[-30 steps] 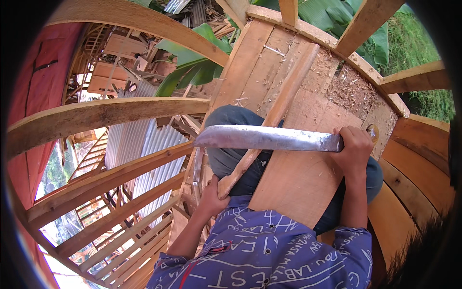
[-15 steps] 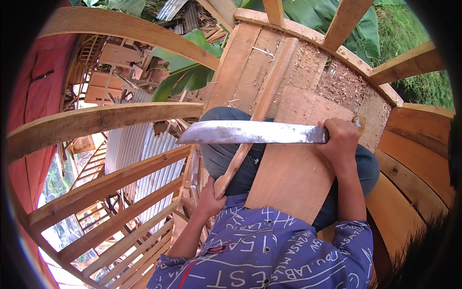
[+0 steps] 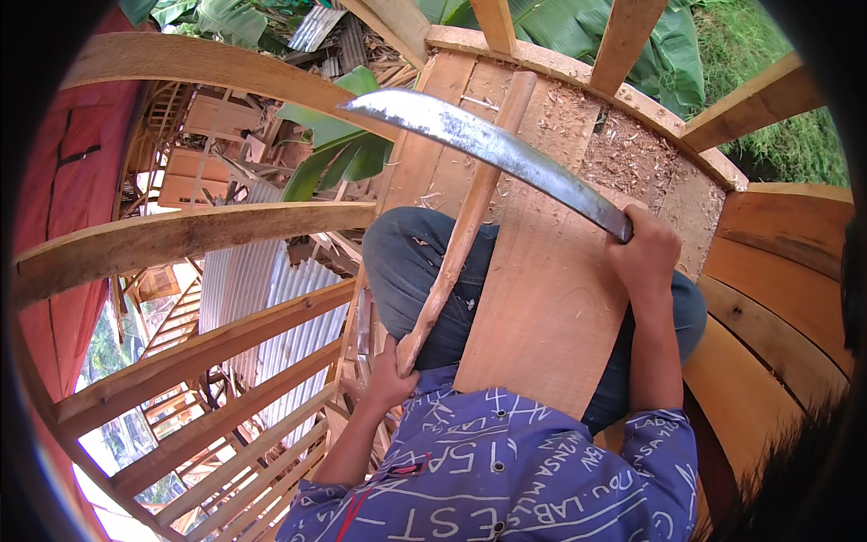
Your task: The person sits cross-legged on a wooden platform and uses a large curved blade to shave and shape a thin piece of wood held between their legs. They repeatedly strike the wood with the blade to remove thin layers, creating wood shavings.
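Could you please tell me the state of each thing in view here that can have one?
Left hand: closed around the near end of the wooden stick.
Right hand: closed around the machete's handle.
Machete: raised, blade pointing up and left, clear of the stick.
Wooden stick: slanted away from the person across the lap.
Board: lying flat across the lap.
Wood shavings: scattered on the planks ahead.

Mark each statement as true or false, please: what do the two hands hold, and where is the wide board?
1. The right hand holds a long curved blade. True.
2. The left hand is empty. False: it grips the near end of a long wooden stick.
3. The blade's tip points toward the person's left. True.
4. The wide board leans against a wall. False: it lies across the person's lap.
5. Wood shavings lie on the planks ahead. True.
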Motion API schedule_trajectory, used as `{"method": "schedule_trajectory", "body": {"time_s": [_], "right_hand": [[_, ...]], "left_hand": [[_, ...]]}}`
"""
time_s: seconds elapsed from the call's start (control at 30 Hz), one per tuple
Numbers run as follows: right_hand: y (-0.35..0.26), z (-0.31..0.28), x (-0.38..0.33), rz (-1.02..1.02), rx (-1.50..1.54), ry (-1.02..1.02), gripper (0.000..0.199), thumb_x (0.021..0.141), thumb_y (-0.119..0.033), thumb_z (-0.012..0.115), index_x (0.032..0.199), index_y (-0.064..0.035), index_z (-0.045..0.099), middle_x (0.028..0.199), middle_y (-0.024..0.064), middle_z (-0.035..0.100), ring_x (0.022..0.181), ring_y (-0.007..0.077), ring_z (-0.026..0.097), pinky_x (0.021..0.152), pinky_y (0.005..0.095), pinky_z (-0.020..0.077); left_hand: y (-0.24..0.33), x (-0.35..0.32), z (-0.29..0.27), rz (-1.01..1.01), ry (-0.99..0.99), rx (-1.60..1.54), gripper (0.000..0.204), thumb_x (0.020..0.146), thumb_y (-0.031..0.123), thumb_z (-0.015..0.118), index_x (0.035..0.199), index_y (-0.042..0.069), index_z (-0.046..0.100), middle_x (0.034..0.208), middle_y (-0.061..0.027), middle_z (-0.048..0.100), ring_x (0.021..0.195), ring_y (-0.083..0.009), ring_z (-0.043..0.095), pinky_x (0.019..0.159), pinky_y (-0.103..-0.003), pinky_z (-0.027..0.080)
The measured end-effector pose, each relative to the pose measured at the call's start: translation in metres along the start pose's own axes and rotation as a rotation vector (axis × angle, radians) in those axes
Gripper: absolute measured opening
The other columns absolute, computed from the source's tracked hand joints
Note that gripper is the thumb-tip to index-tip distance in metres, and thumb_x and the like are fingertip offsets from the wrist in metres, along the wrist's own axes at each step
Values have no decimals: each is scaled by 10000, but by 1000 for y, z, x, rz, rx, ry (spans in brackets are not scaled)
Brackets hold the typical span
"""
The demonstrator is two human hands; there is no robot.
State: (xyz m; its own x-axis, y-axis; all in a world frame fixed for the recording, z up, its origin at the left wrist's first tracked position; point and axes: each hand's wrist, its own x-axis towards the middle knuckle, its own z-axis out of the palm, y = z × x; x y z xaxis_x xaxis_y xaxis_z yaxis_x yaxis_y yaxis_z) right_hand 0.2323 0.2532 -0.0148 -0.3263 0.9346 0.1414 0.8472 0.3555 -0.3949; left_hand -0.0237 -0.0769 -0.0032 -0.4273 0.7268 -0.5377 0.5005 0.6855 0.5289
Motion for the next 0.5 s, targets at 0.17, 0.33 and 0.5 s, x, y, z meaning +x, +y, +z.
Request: {"method": "schedule_trajectory", "body": {"time_s": [0.17,0.33,0.5], "right_hand": [[-18,5,-7,-223,126,-90,111,637,-145,688,672,-79,605,647,111,601,616,314,606,585,409,458],[-7,8,-4,-225,125,0,118,658,-111,695,702,-69,594,656,96,573,651,309,604,607,402,456],[26,7,15,-12,99,99,128,689,-89,687,770,-51,596,696,123,572,690,339,605,626,428,474]], "left_hand": [[-8,1,-2,-18,-33,-3,539,662,121,656,1121,-10,405,820,-246,573,829,-449,599,773,-412,473],[2,6,-15,-21,-81,19,526,659,126,657,1120,11,433,915,-251,608,911,-446,611,805,-425,472],[12,5,-16,-144,-113,103,504,646,107,661,1088,6,442,960,-267,610,970,-468,590,806,-454,469]]}}
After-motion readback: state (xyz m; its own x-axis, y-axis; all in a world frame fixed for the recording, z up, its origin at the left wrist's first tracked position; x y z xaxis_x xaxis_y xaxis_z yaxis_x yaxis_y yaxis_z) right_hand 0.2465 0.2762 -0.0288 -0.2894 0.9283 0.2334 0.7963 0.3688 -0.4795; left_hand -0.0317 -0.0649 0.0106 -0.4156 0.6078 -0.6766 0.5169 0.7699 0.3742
